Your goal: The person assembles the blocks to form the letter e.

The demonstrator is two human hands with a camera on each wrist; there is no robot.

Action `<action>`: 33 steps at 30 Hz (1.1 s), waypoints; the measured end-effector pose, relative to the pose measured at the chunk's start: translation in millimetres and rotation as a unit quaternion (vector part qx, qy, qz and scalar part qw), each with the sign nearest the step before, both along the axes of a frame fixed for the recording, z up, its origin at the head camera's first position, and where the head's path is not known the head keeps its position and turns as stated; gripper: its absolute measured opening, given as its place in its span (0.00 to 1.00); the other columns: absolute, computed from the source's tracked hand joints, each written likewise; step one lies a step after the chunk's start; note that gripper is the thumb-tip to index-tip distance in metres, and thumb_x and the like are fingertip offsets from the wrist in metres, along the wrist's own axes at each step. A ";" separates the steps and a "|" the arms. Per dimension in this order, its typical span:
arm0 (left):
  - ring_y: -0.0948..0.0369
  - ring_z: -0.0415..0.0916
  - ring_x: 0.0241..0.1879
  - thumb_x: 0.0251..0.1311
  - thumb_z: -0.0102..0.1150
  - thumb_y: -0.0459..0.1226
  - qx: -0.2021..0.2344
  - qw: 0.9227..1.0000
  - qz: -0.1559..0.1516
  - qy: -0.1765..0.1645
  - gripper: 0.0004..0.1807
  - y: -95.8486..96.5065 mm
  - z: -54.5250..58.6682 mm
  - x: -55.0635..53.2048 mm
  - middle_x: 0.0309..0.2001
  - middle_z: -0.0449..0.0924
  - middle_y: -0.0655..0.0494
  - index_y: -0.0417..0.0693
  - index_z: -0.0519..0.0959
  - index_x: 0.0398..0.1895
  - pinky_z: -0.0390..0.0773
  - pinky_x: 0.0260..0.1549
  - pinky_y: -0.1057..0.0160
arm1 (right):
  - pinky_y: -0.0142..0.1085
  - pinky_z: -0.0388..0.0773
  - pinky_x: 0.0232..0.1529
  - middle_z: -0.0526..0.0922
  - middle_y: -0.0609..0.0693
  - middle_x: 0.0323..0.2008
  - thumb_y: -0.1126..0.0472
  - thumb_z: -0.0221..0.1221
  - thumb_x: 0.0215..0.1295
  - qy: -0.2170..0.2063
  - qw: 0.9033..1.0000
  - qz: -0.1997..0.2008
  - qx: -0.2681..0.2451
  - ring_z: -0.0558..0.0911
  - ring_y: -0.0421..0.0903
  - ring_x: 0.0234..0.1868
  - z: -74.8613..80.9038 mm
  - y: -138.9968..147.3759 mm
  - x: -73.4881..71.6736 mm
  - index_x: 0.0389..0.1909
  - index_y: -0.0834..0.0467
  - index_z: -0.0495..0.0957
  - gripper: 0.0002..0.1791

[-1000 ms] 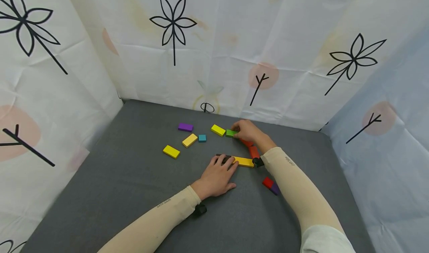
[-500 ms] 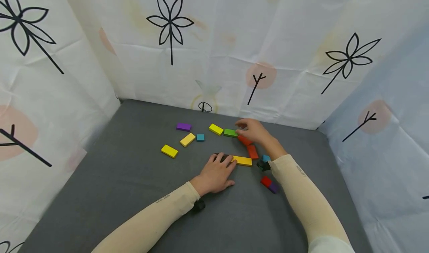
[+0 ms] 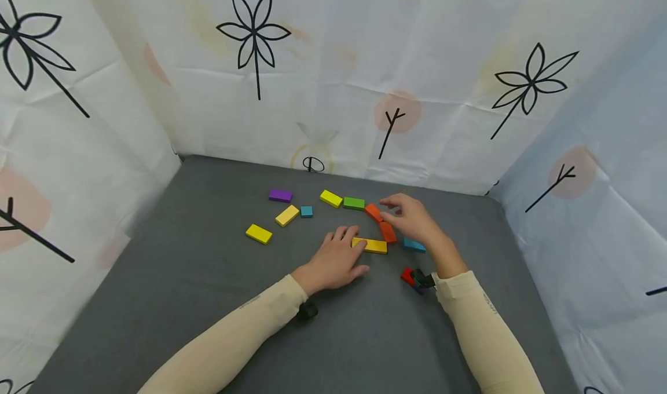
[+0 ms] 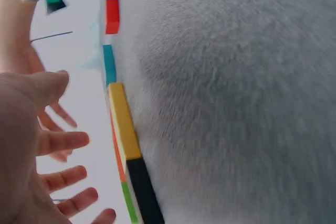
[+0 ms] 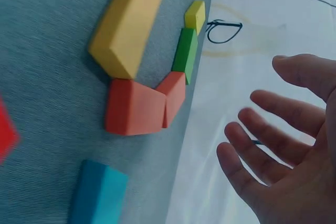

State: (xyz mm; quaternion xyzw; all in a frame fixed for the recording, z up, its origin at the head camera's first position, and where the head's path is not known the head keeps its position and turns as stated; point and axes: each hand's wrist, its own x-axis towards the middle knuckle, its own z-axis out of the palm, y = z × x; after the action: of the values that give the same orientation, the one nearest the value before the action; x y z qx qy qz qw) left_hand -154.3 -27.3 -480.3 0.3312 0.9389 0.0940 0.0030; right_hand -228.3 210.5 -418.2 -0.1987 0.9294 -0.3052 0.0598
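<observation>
Nothing gripped beside a tight bend

Leftmost, a yellow block (image 3: pixel 259 233), purple block (image 3: pixel 280 196), tan block (image 3: pixel 287 215) and small blue block (image 3: pixel 306 211) lie scattered. The left hand (image 3: pixel 337 263), relaxed and gripping nothing, is over the black block (image 4: pixel 144 190), perhaps to steady it; contact is unclear. Green block (image 3: pixel 354 203), orange blocks (image 3: pixel 387 232) and long yellow block (image 3: pixel 375 245) sit end to end, apparently angled to curve. The right hand (image 3: pixel 411 217), loose-fingered and empty, is beside them, near a larger blue block (image 3: pixel 414 244).

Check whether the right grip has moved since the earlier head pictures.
Yes: judged against the middle pink circle, the right grip has shifted right and down in the head view, now clear of the green block.
</observation>
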 end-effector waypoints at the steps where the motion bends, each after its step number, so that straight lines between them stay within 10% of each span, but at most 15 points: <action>1: 0.44 0.63 0.72 0.78 0.60 0.60 0.018 1.000 -0.002 0.002 0.32 -4.2 2.1 -1.7 0.76 0.64 0.44 0.52 0.76 0.75 0.71 0.66 0.40 | 0.60 0.78 0.63 0.76 0.63 0.70 0.58 0.64 0.80 0.009 1.000 0.003 0.005 0.78 0.66 0.66 -1.0 -0.1 4.0 0.71 0.66 0.78 0.25; 13: 0.44 0.70 0.69 0.76 0.68 0.38 0.173 0.984 0.048 0.006 0.27 -69.4 26.3 -69.6 0.69 0.75 0.43 0.38 0.76 0.72 0.72 0.69 0.45 | 0.57 0.77 0.65 0.75 0.63 0.70 0.58 0.70 0.75 0.085 0.990 0.058 0.100 0.76 0.62 0.67 -23.1 -27.0 55.2 0.74 0.65 0.76 0.32; 23: 0.46 0.69 0.73 0.76 0.67 0.38 0.152 0.986 0.042 -0.057 0.28 -86.3 14.7 -126.3 0.73 0.73 0.45 0.40 0.74 0.75 0.70 0.71 0.46 | 0.51 0.80 0.59 0.76 0.58 0.67 0.56 0.72 0.74 0.083 0.982 0.091 0.140 0.78 0.55 0.62 -35.5 -47.6 79.9 0.75 0.61 0.77 0.32; 33: 0.47 0.65 0.76 0.76 0.66 0.36 0.080 0.993 0.032 -0.084 0.28 -74.6 7.9 -149.1 0.75 0.71 0.45 0.42 0.74 0.76 0.68 0.73 0.48 | 0.51 0.80 0.59 0.79 0.58 0.63 0.54 0.73 0.73 0.107 0.973 0.117 0.165 0.78 0.55 0.60 -42.6 -55.6 83.5 0.73 0.58 0.80 0.30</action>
State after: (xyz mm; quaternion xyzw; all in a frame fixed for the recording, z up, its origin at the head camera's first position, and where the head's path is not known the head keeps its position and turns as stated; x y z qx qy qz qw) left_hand -303.4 -101.9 -472.5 0.2908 0.9350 0.1960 0.0527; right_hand -144.8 154.9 -460.8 -0.3248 0.9383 -0.1156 0.0272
